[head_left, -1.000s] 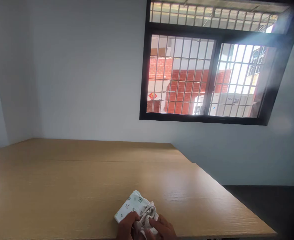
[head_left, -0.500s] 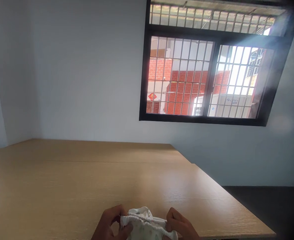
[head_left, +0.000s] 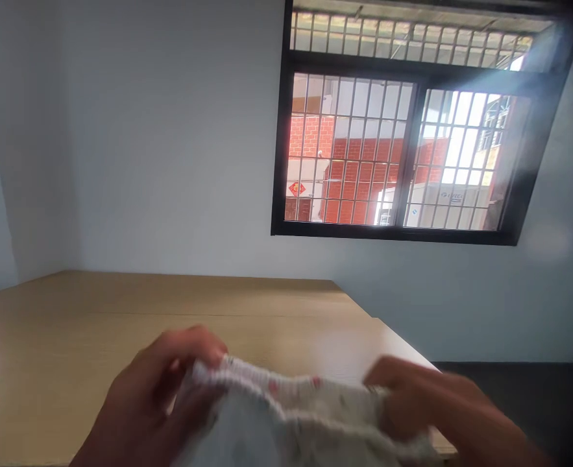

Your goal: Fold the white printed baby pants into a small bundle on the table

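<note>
A white garment (head_left: pixel 325 428) with small reddish and dark prints and a gathered elastic waistband is stretched between both hands, close to me at the bottom of the head view. My left hand (head_left: pixel 162 383) is closed on the left end of the waistband, fingers over the top edge. At the other end, my right hand (head_left: pixel 420 399) grips the band, blurred by motion. The waist opening faces up, and a second layer shows behind the front edge. The garment's lower part is cut off by the frame, so its legs or hem cannot be seen.
A light wooden table (head_left: pixel 96 350) spreads out beneath and beyond the hands, with a seam across it and its right edge slanting away. Behind it stand a pale wall (head_left: pixel 169 143) and a barred window (head_left: pixel 349 149) with a black frame. Dark floor (head_left: pixel 510 395) shows at right.
Both hands have come up and nearer to the camera with the garment. They have spread farther apart, pulling the waistband wider.
</note>
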`<state>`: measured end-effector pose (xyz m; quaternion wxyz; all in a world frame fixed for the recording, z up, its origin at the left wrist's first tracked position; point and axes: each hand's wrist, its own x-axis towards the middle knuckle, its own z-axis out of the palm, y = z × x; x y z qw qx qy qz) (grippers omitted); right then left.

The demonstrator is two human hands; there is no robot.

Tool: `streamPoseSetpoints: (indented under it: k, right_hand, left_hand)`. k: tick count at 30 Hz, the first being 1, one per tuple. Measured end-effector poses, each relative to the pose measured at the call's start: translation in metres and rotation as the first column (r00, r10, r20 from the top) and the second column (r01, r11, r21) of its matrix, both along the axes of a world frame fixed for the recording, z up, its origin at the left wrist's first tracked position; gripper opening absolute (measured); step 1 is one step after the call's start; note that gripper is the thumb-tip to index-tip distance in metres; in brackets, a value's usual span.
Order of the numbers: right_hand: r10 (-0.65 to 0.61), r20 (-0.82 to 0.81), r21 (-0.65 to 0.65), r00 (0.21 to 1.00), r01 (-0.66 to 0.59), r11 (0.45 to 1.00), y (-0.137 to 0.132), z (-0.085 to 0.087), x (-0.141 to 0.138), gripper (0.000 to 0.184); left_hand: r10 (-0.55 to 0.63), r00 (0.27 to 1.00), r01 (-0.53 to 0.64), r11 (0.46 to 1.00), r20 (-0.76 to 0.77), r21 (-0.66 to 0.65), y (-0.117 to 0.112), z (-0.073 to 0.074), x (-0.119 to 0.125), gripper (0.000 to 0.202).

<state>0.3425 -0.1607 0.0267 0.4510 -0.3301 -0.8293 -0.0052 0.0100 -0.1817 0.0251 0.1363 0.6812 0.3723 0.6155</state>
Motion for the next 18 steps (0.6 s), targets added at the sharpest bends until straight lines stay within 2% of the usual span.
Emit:
streamPoseSetpoints:
  k: [1,2,3,4,5,6,7,8,10,12,14,16,18]
  right_hand:
    - [0.077,0.135,-0.079,0.988,-0.067,0.995,0.013,0.024,-0.006,0.012]
    - [0.122,0.189,-0.096,0.975,-0.105,0.990,0.030,0.044,-0.012,0.008]
    - [0.126,0.211,-0.121,0.969,-0.102,0.987,0.052,0.059,-0.019,0.015]
    - [0.109,0.238,-0.171,0.965,-0.068,0.983,0.077,0.065,-0.027,0.024]
    - [0.056,0.293,-0.218,0.954,0.010,0.976,0.104,0.063,-0.034,0.031]
    - [-0.041,0.381,-0.263,0.924,0.151,0.953,0.130,0.053,-0.041,0.037]
    - [-0.108,0.416,-0.290,0.903,0.244,0.925,0.154,0.035,-0.046,0.042]
    - [-0.152,0.446,-0.313,0.882,0.313,0.897,0.174,0.012,-0.051,0.046]
    - [-0.241,0.508,-0.334,0.827,0.447,0.830,0.200,-0.040,-0.055,0.055]
    - [-0.298,0.540,-0.328,0.787,0.523,0.787,0.211,-0.088,-0.053,0.051]
    - [-0.287,0.545,-0.307,0.788,0.506,0.806,0.213,-0.124,-0.047,0.048]
    - [-0.210,0.549,-0.295,0.809,0.423,0.857,0.214,-0.146,-0.041,0.046]
    - [-0.128,0.559,-0.303,0.820,0.345,0.888,0.218,-0.158,-0.037,0.044]
  left_hand:
    - [-0.017,0.998,0.018,1.000,-0.064,0.015,0.023,0.011,-0.004,0.025]
    - [-0.063,0.991,0.065,0.998,-0.116,0.014,0.049,0.020,-0.009,0.029]
    - [-0.104,0.979,0.098,0.994,-0.177,-0.042,0.078,0.024,-0.012,0.032]
    - [-0.127,0.958,0.102,0.989,-0.255,-0.110,0.107,0.025,-0.013,0.034]
    - [-0.110,0.936,0.052,0.983,-0.336,-0.179,0.134,0.020,-0.013,0.037]
    - [-0.081,0.901,-0.042,0.962,-0.427,-0.270,0.159,0.010,-0.011,0.043]
    - [-0.064,0.882,-0.104,0.941,-0.468,-0.323,0.178,-0.005,-0.008,0.050]
    - [-0.052,0.863,-0.153,0.921,-0.502,-0.359,0.192,-0.023,-0.004,0.056]
    - [-0.096,0.800,-0.219,0.872,-0.592,-0.437,0.203,-0.063,0.004,0.067]
    - [-0.178,0.735,-0.242,0.833,-0.654,-0.498,0.197,-0.102,0.011,0.071]
    - [-0.257,0.677,-0.217,0.826,-0.690,-0.521,0.179,-0.131,0.014,0.066]
    - [-0.307,0.635,-0.199,0.822,-0.709,-0.534,0.157,-0.148,0.019,0.061]
    - [-0.332,0.609,-0.170,0.833,-0.721,-0.527,0.137,-0.157,0.032,0.059]
